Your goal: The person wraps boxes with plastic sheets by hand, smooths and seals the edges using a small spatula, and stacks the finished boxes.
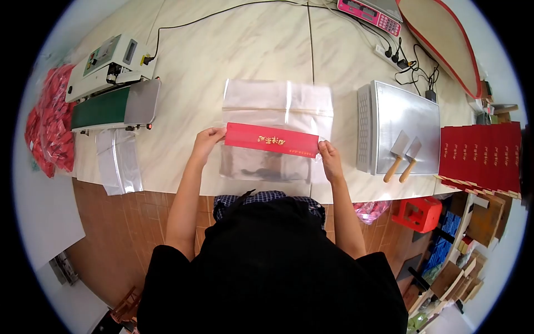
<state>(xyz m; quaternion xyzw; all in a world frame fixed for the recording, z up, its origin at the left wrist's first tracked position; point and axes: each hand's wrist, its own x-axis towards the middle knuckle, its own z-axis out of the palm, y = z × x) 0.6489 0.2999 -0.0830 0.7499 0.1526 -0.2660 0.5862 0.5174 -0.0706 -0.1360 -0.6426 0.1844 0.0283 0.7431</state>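
A long red paper strip with gold lettering (271, 139) is stretched between my two hands, tilted slightly down to the right. My left hand (210, 140) pinches its left end. At the other end, my right hand (329, 157) has its fingers closed on the strip's right edge. Beneath the strip, clear plastic bags (267, 96) lie flat on the marbled table (250, 50). The strip covers part of these bags.
On the left stands a sealing machine (105, 61) with a green belt (99, 107), near red packets in a plastic bag (50, 128). To the right, two wooden-handled scrapers (396, 156) rest on a metal-topped box (428, 133). Red boxes (481, 156), a power strip (389, 55) and a pink scale (370, 15) are beyond.
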